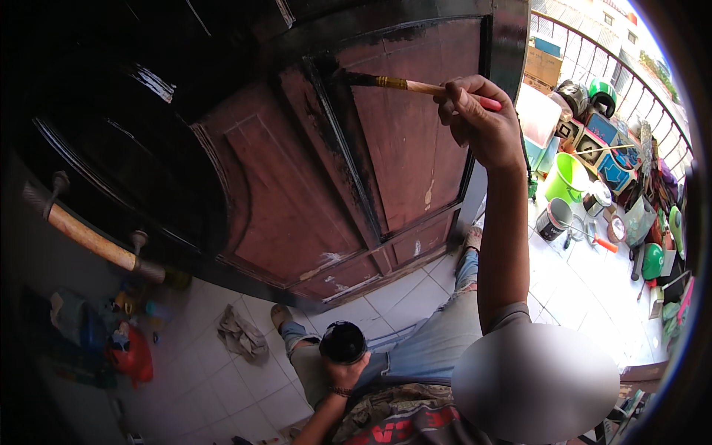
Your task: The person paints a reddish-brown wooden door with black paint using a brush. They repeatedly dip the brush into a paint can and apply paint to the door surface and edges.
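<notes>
My right hand (480,122) is raised and closed round the handle of a paintbrush (426,87), which is pale wood with a red end. Its dark, paint-covered bristles meet a wooden door (282,178), near the top of the moulding between two reddish-brown panels. Black paint, glossy in places, covers the door's upper left part and runs in rough streaks along that moulding. Low in front of my body, my left hand (352,369) grips a round cup of black paint (343,343), held upright. The fingers under the cup are partly hidden.
A long door handle (89,237) juts out at the left. A crumpled rag (241,334) lies on the white tiles. To the right stand a lime-green bucket (566,178), a grey paint can (554,219), an orange-handled roller (604,243), helmets and boxes by a railing (630,70).
</notes>
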The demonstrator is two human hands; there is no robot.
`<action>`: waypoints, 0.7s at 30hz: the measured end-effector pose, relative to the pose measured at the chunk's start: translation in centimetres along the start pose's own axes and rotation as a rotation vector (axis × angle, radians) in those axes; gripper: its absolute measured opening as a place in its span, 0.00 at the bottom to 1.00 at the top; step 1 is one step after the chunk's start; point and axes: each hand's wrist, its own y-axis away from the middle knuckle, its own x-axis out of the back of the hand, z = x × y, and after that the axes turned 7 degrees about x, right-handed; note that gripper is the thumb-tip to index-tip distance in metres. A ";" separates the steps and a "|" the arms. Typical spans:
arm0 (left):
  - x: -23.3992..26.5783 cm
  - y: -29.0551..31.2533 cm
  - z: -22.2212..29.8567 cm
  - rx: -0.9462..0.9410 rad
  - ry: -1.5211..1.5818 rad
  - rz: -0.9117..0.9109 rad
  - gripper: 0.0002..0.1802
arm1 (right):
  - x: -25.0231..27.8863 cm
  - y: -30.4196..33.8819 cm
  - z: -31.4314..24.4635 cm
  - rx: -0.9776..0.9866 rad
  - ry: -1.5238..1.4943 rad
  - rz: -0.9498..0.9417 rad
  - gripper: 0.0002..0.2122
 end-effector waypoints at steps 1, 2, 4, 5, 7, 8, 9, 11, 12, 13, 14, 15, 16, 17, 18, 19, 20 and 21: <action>0.0 0.0 -0.2 0.011 0.010 0.005 0.49 | 0.1 -0.4 -0.6 -0.054 0.008 -0.041 0.13; 0.0 0.0 -0.3 0.022 0.019 0.010 0.49 | -0.2 -0.7 -0.8 -0.023 0.066 -0.035 0.13; -0.1 0.0 -0.2 0.018 0.031 0.018 0.49 | -1.1 -1.2 -1.0 0.039 0.185 -0.021 0.11; -0.2 -0.1 0.0 0.015 0.039 0.019 0.49 | -0.4 -1.5 -0.7 0.057 0.134 -0.052 0.10; -0.2 0.0 -0.6 0.015 0.022 0.018 0.49 | -0.2 -2.3 -0.2 0.136 0.123 -0.065 0.10; -0.1 0.0 -1.1 0.015 0.013 0.019 0.49 | -0.2 -2.6 0.0 0.176 0.115 -0.072 0.10; -0.1 0.1 -1.5 0.017 0.014 0.023 0.50 | -0.1 -3.1 0.2 0.160 0.129 -0.067 0.10; -0.1 0.0 -1.8 0.022 0.018 0.027 0.50 | 0.0 -3.9 0.3 0.128 0.161 -0.057 0.11; -0.1 0.1 -1.9 0.034 0.028 0.019 0.50 | 0.1 -4.1 0.4 0.110 0.150 -0.049 0.11; -0.1 0.0 -1.4 0.045 0.039 0.010 0.51 | 0.1 -4.4 0.3 0.092 0.140 -0.042 0.11; -0.1 0.0 -1.1 0.057 0.050 0.002 0.51 | 0.0 -4.5 0.3 0.074 0.130 -0.034 0.11; -0.2 0.0 -1.1 0.032 0.038 0.011 0.51 | 0.1 -4.4 0.4 0.066 0.121 -0.014 0.11; -0.3 -0.1 -1.2 0.006 0.025 0.023 0.51 | 0.0 -4.3 0.6 0.059 0.109 0.004 0.11; -0.3 -0.1 -1.3 -0.019 0.013 0.035 0.51 | -0.1 -4.3 0.8 0.052 0.097 0.022 0.11; -0.4 -0.1 -1.4 -0.008 0.015 0.029 0.51 | -0.5 -4.5 1.1 0.062 0.085 0.026 0.10; -0.3 -0.1 -1.5 0.004 0.017 0.016 0.51 | -1.1 -4.6 1.3 0.070 0.077 0.035 0.10; -0.3 -0.1 -1.6 0.017 0.019 0.002 0.52 | -1.4 -4.6 1.5 0.079 0.070 0.045 0.10; -0.3 -0.1 -1.7 0.014 0.016 0.000 0.52 | -1.3 -4.5 1.3 0.081 0.073 0.053 0.11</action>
